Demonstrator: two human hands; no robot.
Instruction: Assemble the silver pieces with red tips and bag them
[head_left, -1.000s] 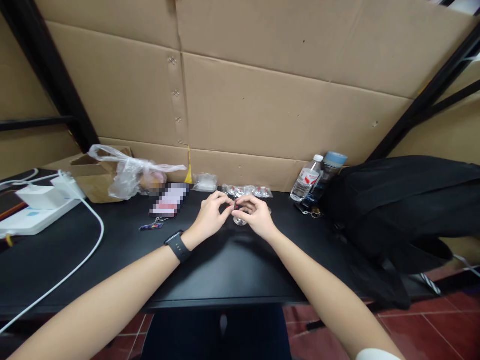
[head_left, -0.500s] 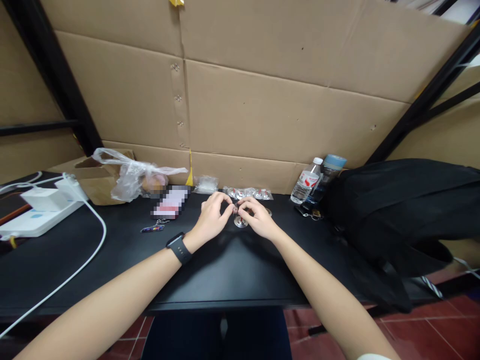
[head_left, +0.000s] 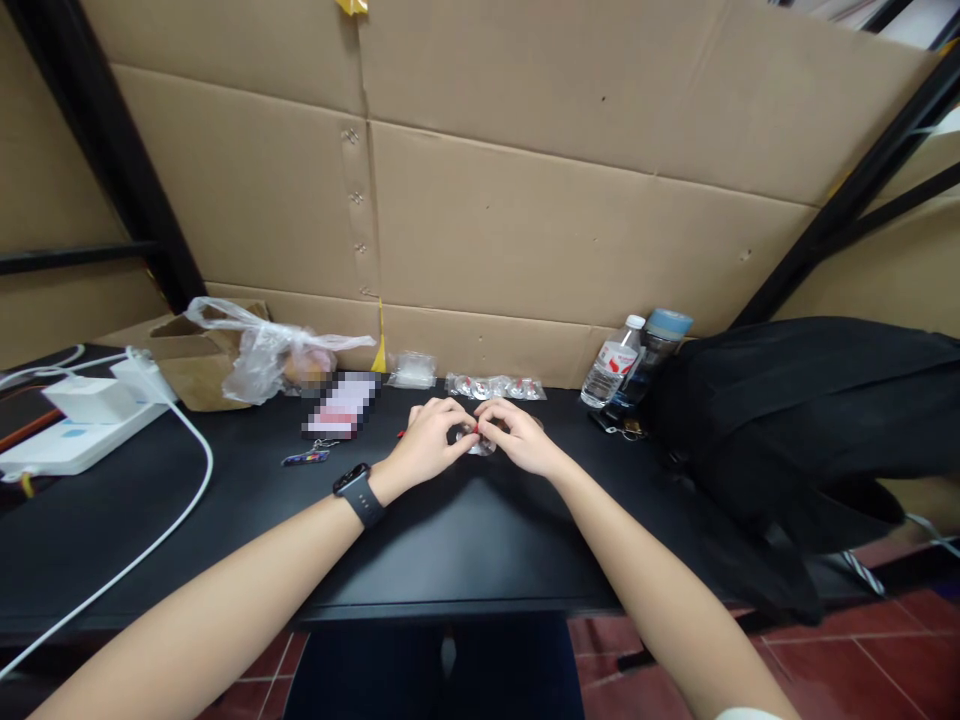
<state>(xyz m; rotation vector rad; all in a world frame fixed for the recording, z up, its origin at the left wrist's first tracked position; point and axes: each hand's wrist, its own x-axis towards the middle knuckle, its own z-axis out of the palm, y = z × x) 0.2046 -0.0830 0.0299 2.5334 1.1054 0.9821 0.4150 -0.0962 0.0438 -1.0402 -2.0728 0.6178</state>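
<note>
Over the middle of the black table, my left hand and my right hand meet with bent fingers. Thumbs and fingertips of both are pinched close around a small red piece, mostly hidden by the fingers. Right below the fingertips shows a shiny, round silvery disc, partly covered; whether it is joined to the red piece I cannot tell. A red bit peeks out left of my left hand. Behind the hands lies a clear packet of silvery discs with red centres.
A clear plastic packet, a blurred phone-like item and a keychain lie to the left. Farther left are a cardboard box and a white power strip. Rightward stand a water bottle and a black backpack.
Both hands have dipped slightly and the fingertips have come down over the silvery disc, covering more of it. Red now shows between the fingertips and left of my left hand.
</note>
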